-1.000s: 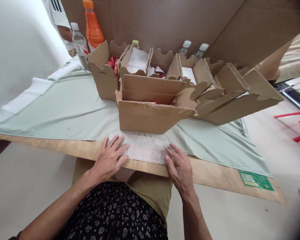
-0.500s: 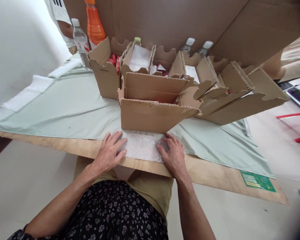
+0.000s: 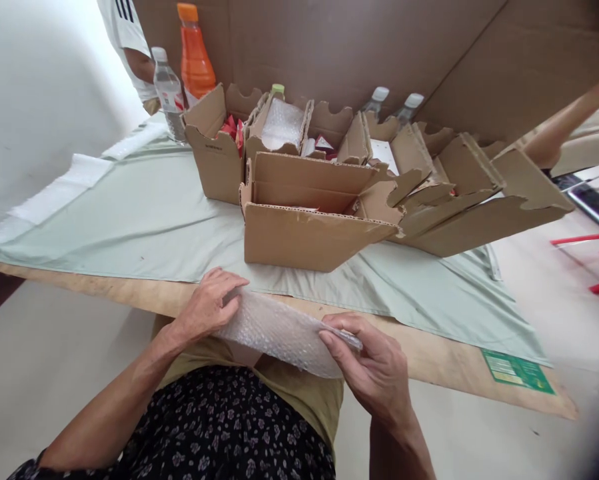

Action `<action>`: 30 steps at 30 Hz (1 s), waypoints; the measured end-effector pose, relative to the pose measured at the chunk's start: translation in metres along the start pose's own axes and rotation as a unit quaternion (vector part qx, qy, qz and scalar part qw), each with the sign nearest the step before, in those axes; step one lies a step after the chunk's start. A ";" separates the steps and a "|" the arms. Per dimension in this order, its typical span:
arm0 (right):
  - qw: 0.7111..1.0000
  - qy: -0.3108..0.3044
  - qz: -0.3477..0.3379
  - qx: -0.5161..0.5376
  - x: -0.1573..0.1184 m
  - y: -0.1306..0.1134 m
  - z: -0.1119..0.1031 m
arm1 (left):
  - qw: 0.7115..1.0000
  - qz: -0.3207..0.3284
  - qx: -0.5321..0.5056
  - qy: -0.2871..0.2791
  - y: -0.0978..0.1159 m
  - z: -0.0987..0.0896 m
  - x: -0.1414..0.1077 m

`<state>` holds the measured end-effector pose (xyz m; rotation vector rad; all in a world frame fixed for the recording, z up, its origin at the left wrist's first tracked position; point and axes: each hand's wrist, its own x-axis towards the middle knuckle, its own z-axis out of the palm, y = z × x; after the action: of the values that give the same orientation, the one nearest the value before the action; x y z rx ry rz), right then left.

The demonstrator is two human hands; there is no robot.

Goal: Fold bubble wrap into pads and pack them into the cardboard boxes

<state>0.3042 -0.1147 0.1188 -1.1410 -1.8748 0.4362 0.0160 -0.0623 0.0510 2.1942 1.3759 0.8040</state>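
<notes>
A strip of clear bubble wrap (image 3: pixel 284 333) stretches between my two hands, over the table's front edge and above my lap. My left hand (image 3: pixel 212 300) grips its left end, thumb and fingers closed together. My right hand (image 3: pixel 372 363) pinches the right end between thumb and fingers, with a folded edge poking out. Just beyond the wrap, an open cardboard box (image 3: pixel 309 237) stands on the pale green cloth (image 3: pixel 149 227), with something reddish partly visible inside.
Several open cardboard boxes (image 3: pixel 214 167) stand in a row behind, holding red items and bubble wrap. Bottles, among them an orange one (image 3: pixel 196 63), stand near a tall cardboard panel (image 3: pixel 319 47). More bubble wrap (image 3: pixel 62 190) lies along the left edge. People's arms show at both sides.
The bubble wrap has been lifted off the table's front edge and drawn toward me. My right hand has moved right and nearer, closing on its end; my left hand has closed on the other end.
</notes>
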 end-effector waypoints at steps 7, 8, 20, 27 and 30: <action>0.979 -0.046 0.155 0.121 -0.013 -0.001 0.030 | 0.983 -0.171 -0.068 -0.004 -0.016 -0.071 -0.023; 0.969 -0.066 0.182 0.155 -0.016 -0.001 0.042 | 0.982 -0.182 -0.055 0.000 -0.021 -0.084 -0.022; 0.979 -0.139 0.152 -0.007 0.004 0.006 0.142 | 0.976 -0.014 0.206 0.062 -0.037 -0.111 0.112; 0.958 -0.218 0.157 0.104 0.010 0.005 0.124 | 0.985 0.079 0.111 0.110 -0.024 -0.033 -0.002; 0.932 -0.250 0.190 0.183 0.016 0.004 0.120 | 0.992 0.087 0.031 0.081 -0.019 -0.016 -0.039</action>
<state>0.2049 -0.0829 0.0570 -1.2044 -1.8657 1.3445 -0.0205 -0.0885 0.0414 2.3664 1.3120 1.0356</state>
